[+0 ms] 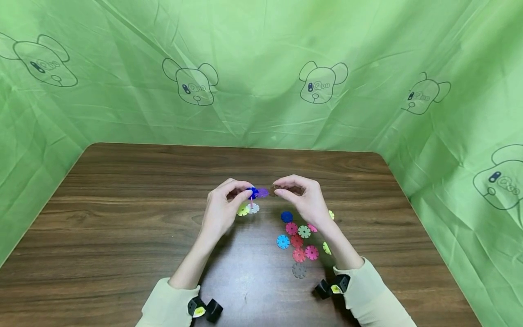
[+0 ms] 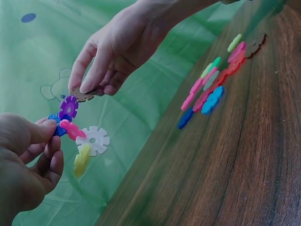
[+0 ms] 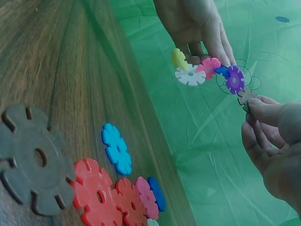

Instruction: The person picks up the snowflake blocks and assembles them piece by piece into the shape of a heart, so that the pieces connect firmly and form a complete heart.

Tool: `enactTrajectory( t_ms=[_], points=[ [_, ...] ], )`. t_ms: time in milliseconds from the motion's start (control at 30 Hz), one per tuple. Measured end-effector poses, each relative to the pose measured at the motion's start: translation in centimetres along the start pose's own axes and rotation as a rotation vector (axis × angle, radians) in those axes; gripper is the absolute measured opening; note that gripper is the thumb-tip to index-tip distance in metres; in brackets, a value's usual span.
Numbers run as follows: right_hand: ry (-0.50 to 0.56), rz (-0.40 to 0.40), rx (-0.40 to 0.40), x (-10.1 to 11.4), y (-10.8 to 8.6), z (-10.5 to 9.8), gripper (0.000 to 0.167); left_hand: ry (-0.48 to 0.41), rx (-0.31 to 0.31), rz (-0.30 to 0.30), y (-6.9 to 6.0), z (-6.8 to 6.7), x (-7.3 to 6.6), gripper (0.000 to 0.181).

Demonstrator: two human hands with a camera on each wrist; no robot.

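Observation:
My left hand (image 1: pixel 222 206) pinches a dark blue notched disc (image 2: pixel 58 125) between thumb and fingers. That disc belongs to a chain held above the table, with a pink disc (image 2: pixel 72 129), a white disc (image 2: pixel 99 141) and a yellow disc (image 2: pixel 82 161) hanging from one side. On the other side a purple disc (image 3: pixel 234 80) joins the blue one. My right hand (image 1: pixel 304 200) pinches a brown disc (image 3: pixel 246 99) at the purple disc's edge. Whether the brown disc's slot is fitted into the purple one is hard to tell.
Loose notched discs lie on the wooden table (image 1: pixel 122 227) below my right forearm: a light blue disc (image 1: pixel 283 241), a dark blue disc (image 1: pixel 287 216), a grey disc (image 1: pixel 299 270) and several pink, red and green ones. Green printed cloth (image 1: pixel 261 113) hangs around the table.

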State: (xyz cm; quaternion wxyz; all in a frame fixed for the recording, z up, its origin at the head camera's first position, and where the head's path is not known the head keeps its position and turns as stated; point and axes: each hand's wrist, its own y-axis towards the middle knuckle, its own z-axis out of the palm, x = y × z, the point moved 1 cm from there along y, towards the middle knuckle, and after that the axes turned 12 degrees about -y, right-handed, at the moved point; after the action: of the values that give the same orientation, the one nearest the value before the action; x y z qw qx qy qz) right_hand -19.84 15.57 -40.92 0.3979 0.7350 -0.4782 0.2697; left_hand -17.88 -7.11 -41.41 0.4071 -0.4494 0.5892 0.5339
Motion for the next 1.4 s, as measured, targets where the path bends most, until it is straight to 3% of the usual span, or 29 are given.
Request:
enactTrajectory(
  t_ms=[367, 933, 1400],
  points=[
    [0.009, 0.01, -0.003, 0.22, -0.13, 0.23, 0.015, 0.011, -0.006, -0.021, -0.17, 0.19, -0.14, 0.009],
    [0.046, 0.108, 0.026, -0.52, -0.13, 0.66, 0.018, -0.014, -0.019, -0.057, -0.25, 0.45, 0.26, 0.009],
    [0.035, 0.103, -0.006, -0.53, -0.21, 0.94, 0.016, -0.012, -0.042, -0.055, -0.43, 0.86, 0.56, 0.01]
  ],
)
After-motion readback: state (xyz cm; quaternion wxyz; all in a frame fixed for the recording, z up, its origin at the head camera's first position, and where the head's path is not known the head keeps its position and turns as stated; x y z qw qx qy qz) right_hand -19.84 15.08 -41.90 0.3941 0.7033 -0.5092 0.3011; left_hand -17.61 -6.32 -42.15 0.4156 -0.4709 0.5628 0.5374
